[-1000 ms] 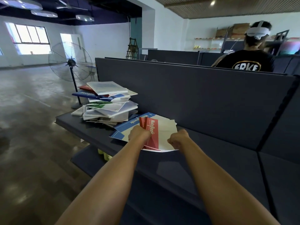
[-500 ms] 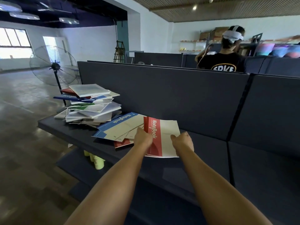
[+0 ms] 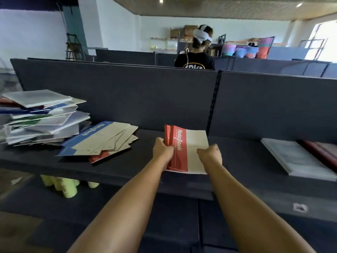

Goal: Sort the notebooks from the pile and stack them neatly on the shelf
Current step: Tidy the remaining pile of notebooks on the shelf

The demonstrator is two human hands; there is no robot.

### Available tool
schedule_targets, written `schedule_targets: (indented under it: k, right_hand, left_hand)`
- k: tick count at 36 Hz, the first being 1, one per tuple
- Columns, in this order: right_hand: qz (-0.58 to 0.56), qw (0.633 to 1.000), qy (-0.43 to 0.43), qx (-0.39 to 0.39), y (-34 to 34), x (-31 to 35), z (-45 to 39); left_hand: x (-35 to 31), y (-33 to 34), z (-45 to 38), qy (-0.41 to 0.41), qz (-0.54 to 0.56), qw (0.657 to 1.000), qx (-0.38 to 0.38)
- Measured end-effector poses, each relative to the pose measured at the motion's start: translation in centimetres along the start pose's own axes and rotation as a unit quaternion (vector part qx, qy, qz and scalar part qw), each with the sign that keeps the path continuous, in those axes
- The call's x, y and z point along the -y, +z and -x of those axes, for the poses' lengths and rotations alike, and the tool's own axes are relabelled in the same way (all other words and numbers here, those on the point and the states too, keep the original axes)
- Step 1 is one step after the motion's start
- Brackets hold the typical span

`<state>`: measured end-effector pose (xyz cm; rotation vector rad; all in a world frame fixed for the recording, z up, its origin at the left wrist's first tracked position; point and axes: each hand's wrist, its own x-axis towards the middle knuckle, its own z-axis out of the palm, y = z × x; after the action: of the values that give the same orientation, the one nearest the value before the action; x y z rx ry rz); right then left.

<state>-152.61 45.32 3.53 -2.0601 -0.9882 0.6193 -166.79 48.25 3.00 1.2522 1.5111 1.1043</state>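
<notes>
Both hands hold a small stack of red-and-cream notebooks (image 3: 191, 150) just above the dark shelf (image 3: 142, 167), at the centre. My left hand (image 3: 162, 150) grips the red spine edge. My right hand (image 3: 210, 154) grips the cream right edge. To the left lie fanned blue-and-cream notebooks (image 3: 102, 138) with one red notebook (image 3: 99, 157) peeking out beneath them. Further left, a messy pile of mixed notebooks (image 3: 42, 117) rests on the shelf.
A white notebook stack (image 3: 297, 159) and a dark red one (image 3: 321, 150) lie on the shelf at right. A dark back panel (image 3: 127, 97) walls the shelf behind. Yellow-green items (image 3: 62, 187) sit on the lower shelf. A person with a headset (image 3: 197, 50) stands beyond the partition.
My hands have carried the red notebooks to the right, away from the blue ones. The view has swung right, revealing the stacks at the right end of the shelf.
</notes>
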Motion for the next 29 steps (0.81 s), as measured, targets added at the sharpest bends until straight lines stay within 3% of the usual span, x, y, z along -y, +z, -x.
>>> schedule_targets:
  k: [15,23,29]
  right_hand:
    - [-0.01,0.993,0.045,-0.111,-11.9,-8.6,1.5]
    - [-0.019,0.981,0.13,-0.144,-20.7,-14.5,1.1]
    - [-0.024,0.989,0.105,-0.1,-27.6,-19.9,0.8]
  left_hand:
    - [-2.7,11.6,8.2,0.049,-0.016,0.987,0.153]
    - [-4.8,20.2,13.9,0.088,0.003,0.984,0.152]
    - [-6.7,27.0,19.2,0.068,0.009,0.988,0.137]
